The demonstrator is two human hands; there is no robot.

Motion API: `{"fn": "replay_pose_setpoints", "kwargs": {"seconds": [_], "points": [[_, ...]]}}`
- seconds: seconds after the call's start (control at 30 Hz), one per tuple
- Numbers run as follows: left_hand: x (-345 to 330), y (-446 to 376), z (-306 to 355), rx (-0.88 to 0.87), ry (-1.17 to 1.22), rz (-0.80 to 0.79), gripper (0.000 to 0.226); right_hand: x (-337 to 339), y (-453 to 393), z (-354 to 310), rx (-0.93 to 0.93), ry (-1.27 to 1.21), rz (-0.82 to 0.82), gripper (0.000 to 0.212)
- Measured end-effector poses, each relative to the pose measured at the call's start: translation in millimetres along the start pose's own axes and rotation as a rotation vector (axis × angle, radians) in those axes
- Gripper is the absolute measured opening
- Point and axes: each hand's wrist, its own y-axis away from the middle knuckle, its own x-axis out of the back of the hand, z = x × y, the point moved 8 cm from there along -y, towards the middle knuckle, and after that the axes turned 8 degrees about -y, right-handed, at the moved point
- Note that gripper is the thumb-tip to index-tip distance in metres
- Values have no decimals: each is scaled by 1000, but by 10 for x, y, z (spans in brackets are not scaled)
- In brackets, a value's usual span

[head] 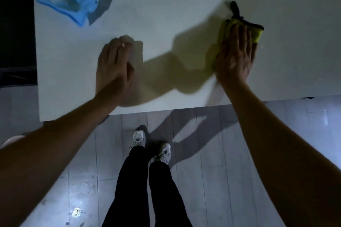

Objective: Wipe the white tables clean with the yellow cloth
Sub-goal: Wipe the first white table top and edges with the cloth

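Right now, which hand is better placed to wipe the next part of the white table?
The right hand: it lies flat on the yellow cloth. The left hand rests bare on the table, probably for support.

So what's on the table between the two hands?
Head view: only shadow on bare white table between left hand and right hand on yellow cloth.
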Motion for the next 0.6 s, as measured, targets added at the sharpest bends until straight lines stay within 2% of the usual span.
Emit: {"fn": "replay_pose_setpoints", "kwargs": {"seconds": [0.07,0.2,0.33,0.4,0.5,0.6], "points": [[50,319,-106,52,-25,11,52,-53,235,-191,12,7,-1,57],[1,518,-241,128,13,-30,60,-393,1115,-1033,197,-130,4,57],[-73,478,-240,156,8,-136,82,-854,1731,-1772,369,-125,-175,68],[-47,483,-243,129,4,-122,83,-890,1737,-1780,450,-188,-222,67],[-20,488,-256,114,39,-45,58,-710,1607,-1474,549,-238,-194,50],[-12,502,-245,103,47,-7,55,-434,1328,-837,420,-119,-106,54]]}}
